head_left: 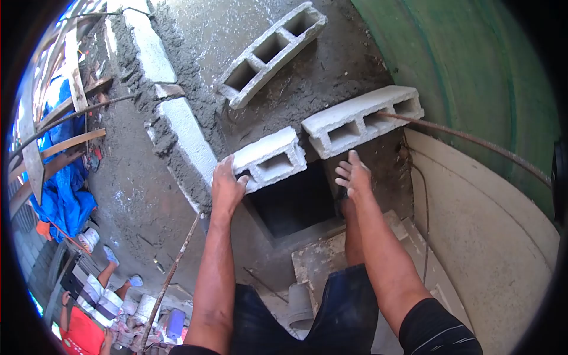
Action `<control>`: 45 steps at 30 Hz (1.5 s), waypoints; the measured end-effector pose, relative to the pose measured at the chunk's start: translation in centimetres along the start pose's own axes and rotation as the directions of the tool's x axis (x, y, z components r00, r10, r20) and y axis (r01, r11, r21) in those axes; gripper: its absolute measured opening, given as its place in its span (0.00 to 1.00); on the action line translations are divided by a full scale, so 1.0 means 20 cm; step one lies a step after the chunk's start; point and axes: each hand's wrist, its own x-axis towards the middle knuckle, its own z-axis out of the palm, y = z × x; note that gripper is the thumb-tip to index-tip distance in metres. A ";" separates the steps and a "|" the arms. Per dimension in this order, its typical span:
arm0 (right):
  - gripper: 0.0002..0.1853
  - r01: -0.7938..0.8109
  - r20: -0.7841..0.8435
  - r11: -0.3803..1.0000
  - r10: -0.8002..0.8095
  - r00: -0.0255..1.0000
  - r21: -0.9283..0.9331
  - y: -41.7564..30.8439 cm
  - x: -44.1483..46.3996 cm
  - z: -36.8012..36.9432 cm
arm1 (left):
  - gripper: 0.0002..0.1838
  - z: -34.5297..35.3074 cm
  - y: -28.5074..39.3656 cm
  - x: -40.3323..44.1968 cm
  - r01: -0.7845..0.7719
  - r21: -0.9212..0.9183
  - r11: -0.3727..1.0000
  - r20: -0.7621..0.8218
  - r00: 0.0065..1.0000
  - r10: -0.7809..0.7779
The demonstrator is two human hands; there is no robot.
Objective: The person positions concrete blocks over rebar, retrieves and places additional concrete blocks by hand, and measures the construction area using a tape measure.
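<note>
Short hollow block sat at the far edge of a dark opening, with the left hand grasping its left end. The right hand was released, fingers parted, just below a longer block; whether a fingertip touched that one, I could not tell. The longer block stood just beside the short one's right end, a rusty rod crossing its front. Farther out, a third block lay aslant on the grey surface, cavities showing, left of a green panel.
</note>
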 end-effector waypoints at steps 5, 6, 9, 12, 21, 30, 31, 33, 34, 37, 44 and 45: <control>0.39 -0.032 0.270 0.950 0.120 0.955 -0.310 0.25 -0.21 0.23 | 0.31 0.06 0.06 -0.27 -0.189 -0.049 0.981 -0.140 0.974 0.180; 0.38 -0.041 0.259 0.947 0.129 0.957 -0.320 0.27 -0.24 0.28 | 0.29 0.09 0.04 -0.35 -0.139 -0.089 0.986 -0.149 0.981 0.125; 0.36 -0.077 0.246 0.955 0.151 0.957 -0.286 0.31 -0.30 0.40 | 0.26 0.16 -0.07 -0.43 0.069 -0.167 0.984 -0.190 0.977 -0.101; 0.34 -0.096 0.280 0.966 0.164 0.946 -0.240 0.36 -0.28 0.48 | 0.28 0.15 -0.20 -0.35 0.402 -0.327 0.855 -0.211 0.851 -0.481; 0.38 0.017 0.071 0.988 -0.007 0.997 -0.154 0.38 -0.29 0.63 | 0.40 0.12 -0.36 -0.14 0.319 -0.235 0.918 -0.117 0.928 -0.353; 0.29 0.048 0.241 0.922 0.050 0.969 -0.384 0.27 -0.31 0.49 | 0.39 0.10 -0.39 -0.13 0.397 -0.063 0.916 -0.013 0.917 -0.398; 0.29 0.046 0.228 0.924 0.046 0.973 -0.380 0.25 -0.30 0.44 | 0.39 0.09 -0.38 -0.14 0.388 -0.065 0.919 -0.003 0.921 -0.389; 0.32 0.015 0.137 0.980 0.012 0.990 -0.198 0.20 -0.25 0.29 | 0.38 0.05 -0.33 -0.15 0.269 0.106 0.957 -0.259 0.937 -0.235; 0.31 0.070 0.028 0.987 -0.066 0.997 -0.143 0.16 -0.21 0.21 | 0.37 -0.05 -0.14 -0.14 0.316 0.087 0.945 -0.198 0.935 -0.294; 0.30 0.135 -0.137 0.991 -0.133 0.982 0.004 -0.04 -0.03 -0.05 | 0.40 0.02 0.17 -0.08 -0.065 0.053 0.996 -0.271 0.960 0.077; 0.33 0.149 -0.117 0.985 -0.159 0.980 -0.084 -0.48 0.36 -0.34 | 0.57 0.44 0.79 0.13 -0.456 0.093 0.885 -0.001 0.889 0.458; 0.33 0.148 -0.114 0.985 -0.157 0.981 -0.085 -0.49 0.40 -0.34 | 0.60 0.49 0.84 0.16 -0.446 0.120 0.887 0.058 0.895 0.443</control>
